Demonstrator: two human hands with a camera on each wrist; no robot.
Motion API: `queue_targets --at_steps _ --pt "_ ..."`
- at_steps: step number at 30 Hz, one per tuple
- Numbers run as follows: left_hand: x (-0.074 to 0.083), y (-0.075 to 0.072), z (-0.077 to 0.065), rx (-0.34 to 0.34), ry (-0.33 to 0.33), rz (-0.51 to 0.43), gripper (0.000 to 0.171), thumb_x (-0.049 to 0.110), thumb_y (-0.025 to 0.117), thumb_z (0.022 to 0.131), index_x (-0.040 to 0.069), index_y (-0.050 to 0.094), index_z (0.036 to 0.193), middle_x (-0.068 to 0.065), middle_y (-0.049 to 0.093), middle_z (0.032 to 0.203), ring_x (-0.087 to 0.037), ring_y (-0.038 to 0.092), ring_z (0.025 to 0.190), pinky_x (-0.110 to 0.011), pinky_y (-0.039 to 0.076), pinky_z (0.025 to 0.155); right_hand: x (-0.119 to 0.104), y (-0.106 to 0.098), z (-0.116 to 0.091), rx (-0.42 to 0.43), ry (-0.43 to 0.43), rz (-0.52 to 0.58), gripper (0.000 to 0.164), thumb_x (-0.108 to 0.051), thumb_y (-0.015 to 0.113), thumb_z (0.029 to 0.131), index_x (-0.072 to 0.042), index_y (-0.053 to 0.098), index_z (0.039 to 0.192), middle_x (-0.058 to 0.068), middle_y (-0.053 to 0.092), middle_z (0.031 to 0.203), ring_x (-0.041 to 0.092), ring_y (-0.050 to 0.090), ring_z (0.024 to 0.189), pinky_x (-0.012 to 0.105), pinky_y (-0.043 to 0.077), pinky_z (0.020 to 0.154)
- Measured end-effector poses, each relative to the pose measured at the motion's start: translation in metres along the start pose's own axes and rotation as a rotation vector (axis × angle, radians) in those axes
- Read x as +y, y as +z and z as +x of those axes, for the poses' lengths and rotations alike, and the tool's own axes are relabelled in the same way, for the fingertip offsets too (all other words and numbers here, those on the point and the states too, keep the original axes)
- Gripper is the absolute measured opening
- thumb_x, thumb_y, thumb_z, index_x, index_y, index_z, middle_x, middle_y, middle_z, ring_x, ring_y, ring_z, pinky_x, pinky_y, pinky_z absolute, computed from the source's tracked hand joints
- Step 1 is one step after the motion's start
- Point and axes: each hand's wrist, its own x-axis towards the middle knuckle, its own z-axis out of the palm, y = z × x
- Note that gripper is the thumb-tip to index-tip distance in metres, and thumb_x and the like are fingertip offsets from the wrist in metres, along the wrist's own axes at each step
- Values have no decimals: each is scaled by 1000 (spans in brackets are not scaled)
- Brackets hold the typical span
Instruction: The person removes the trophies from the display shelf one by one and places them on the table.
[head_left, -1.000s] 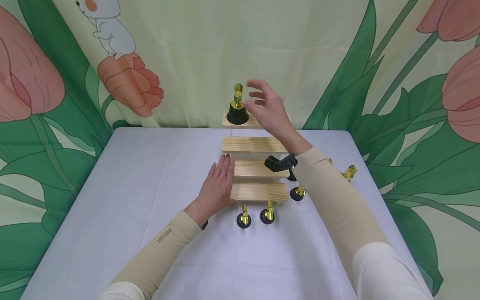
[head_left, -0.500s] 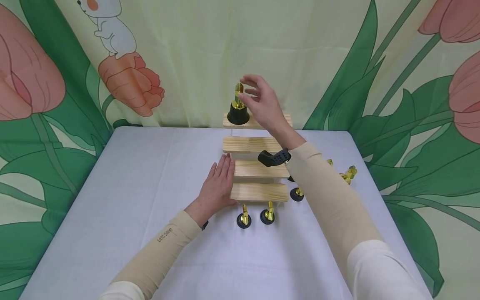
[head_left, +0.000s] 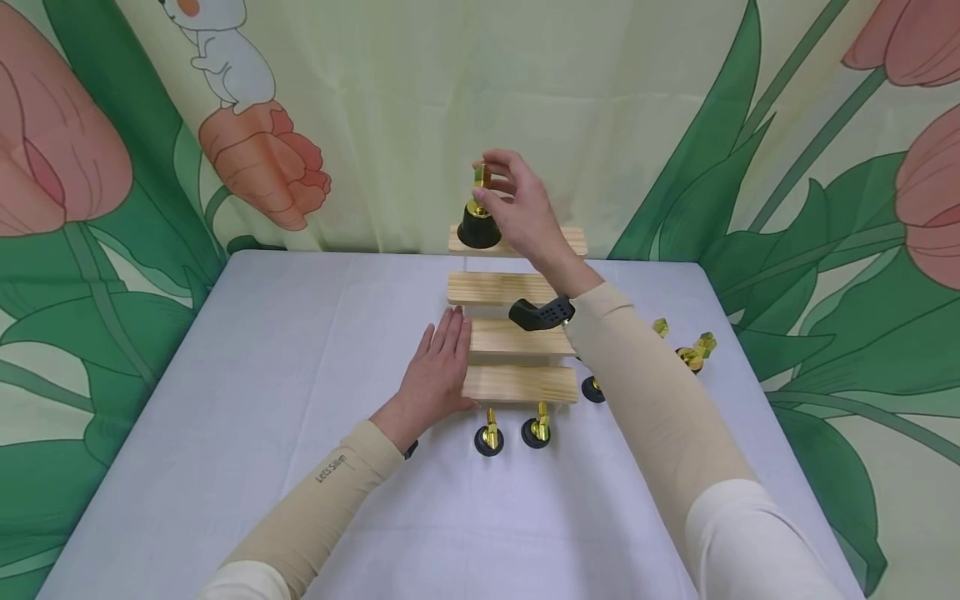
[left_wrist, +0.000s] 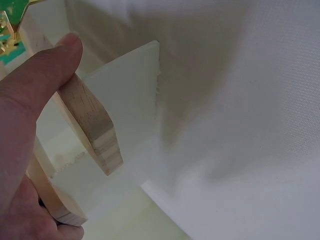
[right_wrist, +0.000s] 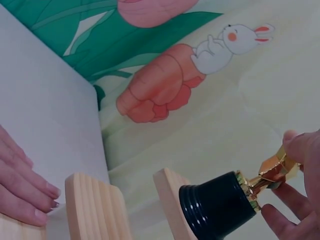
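My right hand pinches the gold top of a small trophy with a black base, at the left end of the top plank of a stepped wooden rack. In the right wrist view, thumb and fingers close round the trophy's gold part, and its black base meets the plank. My left hand lies with straight fingers against the left ends of the lower planks. In the left wrist view its thumb rests on one plank's edge, beside a translucent side panel.
Two small trophies, one left of the other, stand before the rack. More stand to its right, partly behind my right arm. A white cloth covers the table; a printed curtain hangs behind.
My right hand has moved left onto the trophy's gold top and taken hold of it. The trophy now leans slightly. My left hand has stayed in place.
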Motion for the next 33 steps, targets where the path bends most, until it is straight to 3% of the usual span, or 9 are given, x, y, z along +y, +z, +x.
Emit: queue_targets --at_steps 17,33 --pt "1 -1 -1 6 8 8 139 60 87 62 -7 9 156 -25 8 165 -36 9 155 -50 18 124 2 -1 -2 19 -56 34 43 -2 60 97 -7 48 138 9 60 133 21 56 130 25 45 108" --pt "1 -1 -1 12 5 -5 139 59 88 62 -7 9 156 -26 8 165 -36 9 155 -50 18 124 0 -12 -8 45 -28 -12 42 -6 59 98 -10 48 138 6 59 131 16 57 126 25 46 106"
